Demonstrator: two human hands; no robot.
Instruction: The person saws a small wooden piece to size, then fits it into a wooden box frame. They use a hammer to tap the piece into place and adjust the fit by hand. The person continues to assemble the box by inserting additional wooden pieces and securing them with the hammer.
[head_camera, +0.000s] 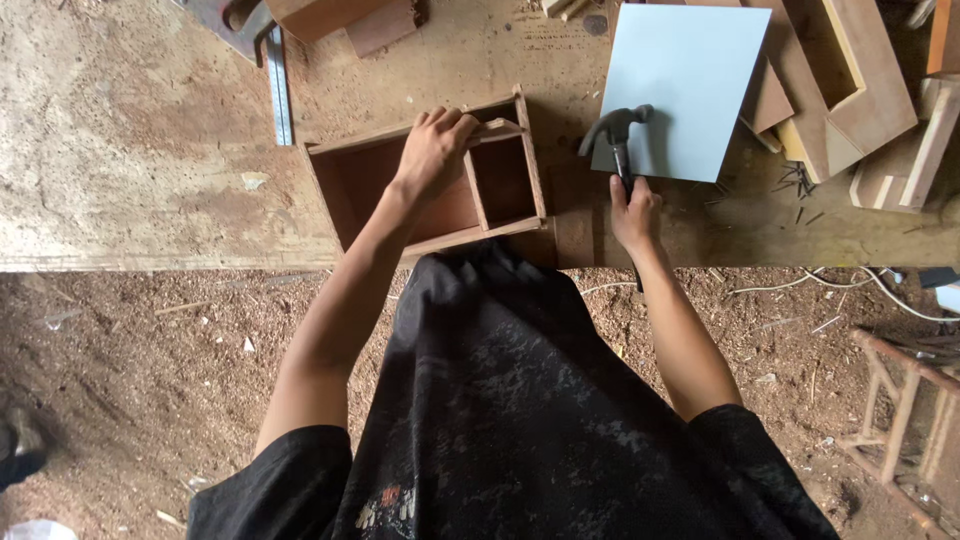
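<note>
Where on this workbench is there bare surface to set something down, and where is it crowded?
Free: the wide bare stretch of workbench left of the wooden box, below the metal ruler. Crowded: the right end, with the pale blue panel, hammer in the right hand, scattered nails and wood offcuts.

You have no packages, labels, signs or screens in front of you (nothing on the table or on the floor counts as one).
</note>
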